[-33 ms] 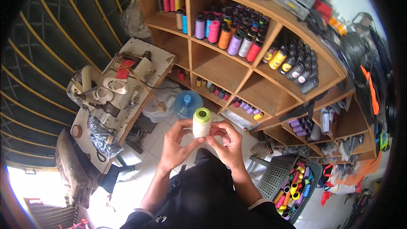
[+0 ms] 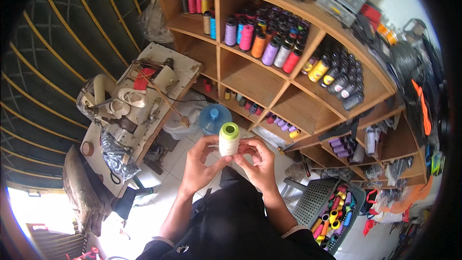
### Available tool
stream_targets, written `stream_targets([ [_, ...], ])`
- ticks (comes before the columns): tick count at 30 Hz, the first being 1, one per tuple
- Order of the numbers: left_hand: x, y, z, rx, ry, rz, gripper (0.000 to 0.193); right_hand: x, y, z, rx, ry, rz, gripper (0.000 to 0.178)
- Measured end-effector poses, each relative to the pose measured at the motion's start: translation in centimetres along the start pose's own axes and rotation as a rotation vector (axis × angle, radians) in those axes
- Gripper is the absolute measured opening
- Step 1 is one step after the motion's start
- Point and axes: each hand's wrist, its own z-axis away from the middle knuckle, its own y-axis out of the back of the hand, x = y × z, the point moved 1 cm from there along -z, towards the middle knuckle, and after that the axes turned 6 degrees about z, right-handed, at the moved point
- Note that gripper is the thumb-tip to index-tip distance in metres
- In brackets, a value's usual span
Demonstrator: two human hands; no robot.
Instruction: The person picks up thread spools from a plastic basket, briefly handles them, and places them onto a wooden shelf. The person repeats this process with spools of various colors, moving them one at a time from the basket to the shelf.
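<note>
A cone of cream-white thread (image 2: pixel 229 145) with a lime-green top rim stands upright between my two hands, in front of my body. My left hand (image 2: pixel 202 161) is closed around its left side, the thumb pressed near the bottom. From the right, my right hand (image 2: pixel 257 161) grips it with bent fingers, its thumb also by the lower end. The fingertips behind the cone are hidden.
Ahead, a wooden shelf unit (image 2: pixel 255 79) carries many coloured thread cones. On the left, a sewing machine (image 2: pixel 113 110) sits on a worn table (image 2: pixel 161 97). A blue water jug (image 2: pixel 215 121) stands on the floor. A crate (image 2: pixel 359 201) full of colourful spools lies at right.
The shelf and table have shifted slightly to the right in the view. Both hands keep the same hold on the thread cone.
</note>
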Motion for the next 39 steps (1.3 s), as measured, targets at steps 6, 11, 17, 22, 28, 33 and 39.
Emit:
stream_targets([
  [6,0.3,5.7,-6.4,0.05,-0.013,-0.089,0.044,3.8,-3.8,-8.0,-0.08,0.003,0.023,0.026],
  [11,-0.1,11.1,-13.1,0.105,-0.024,-0.156,0.044,5.5,-8.2,-16.1,-0.094,-0.024,0.029,0.025],
  [17,0.1,16.4,-22.0,0.197,-0.074,-0.15,0.043,8.1,-12.6,-25.2,-0.167,0.033,0.101,0.036],
  [22,0.3,19.3,-31.8,0.183,-0.237,-0.38,0.041,9.3,-14.8,-32.3,-0.072,0.012,0.114,0.046],
  [28,-1.6,21.8,-43.0,0.144,-0.333,-0.344,0.04,13.2,-18.3,-40.3,0.126,0.066,0.207,0.064],
  [33,-5.3,22.6,-50.7,0.012,-0.322,-0.103,0.041,14.3,-19.7,-46.9,0.273,-0.07,0.266,0.087],
  [39,-11.0,22.5,-57.9,-0.144,-0.227,0.073,0.031,19.8,-19.4,-53.0,0.542,-0.163,0.51,0.096],
])
